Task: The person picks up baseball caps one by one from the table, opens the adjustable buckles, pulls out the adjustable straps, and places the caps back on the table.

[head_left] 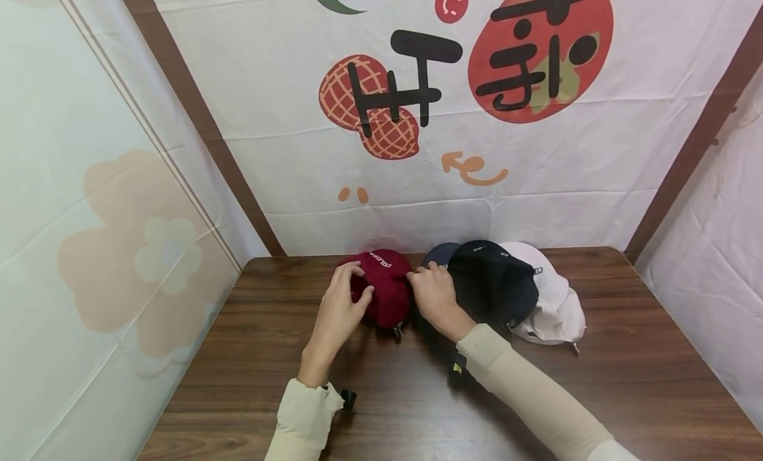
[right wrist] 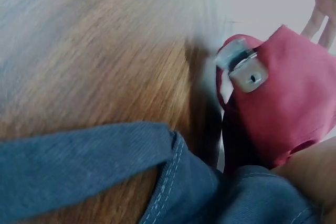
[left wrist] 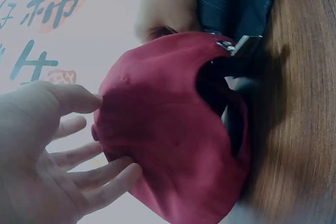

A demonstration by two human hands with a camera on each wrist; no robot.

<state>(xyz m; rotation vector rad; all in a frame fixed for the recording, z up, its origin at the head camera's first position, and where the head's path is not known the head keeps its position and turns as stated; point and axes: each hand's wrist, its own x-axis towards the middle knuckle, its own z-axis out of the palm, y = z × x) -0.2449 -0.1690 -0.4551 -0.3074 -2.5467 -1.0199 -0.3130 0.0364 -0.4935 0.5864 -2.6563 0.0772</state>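
Observation:
A dark red baseball cap (head_left: 390,292) with white lettering stands toward the back of the table; its metal strap buckle (right wrist: 249,77) shows in the right wrist view. My left hand (head_left: 340,312) is at the cap's left side, fingers spread and loosely bent, with fingertips at the crown (left wrist: 157,114). On the other side, my right hand (head_left: 438,295) pinches the red cap's edge, its fingertips partly hidden behind the crown in the left wrist view. Under the right hand lies a navy cap (head_left: 441,254), whose loose strap (right wrist: 84,163) stretches over the wood in the right wrist view.
Right of the hands, a black cap (head_left: 491,282) overlaps a white cap (head_left: 557,308) with a metal buckle. They sit on the brown wooden table (head_left: 238,381), near its back edge. A white printed cloth (head_left: 286,183) hangs behind. Small black devices sit at both wrists.

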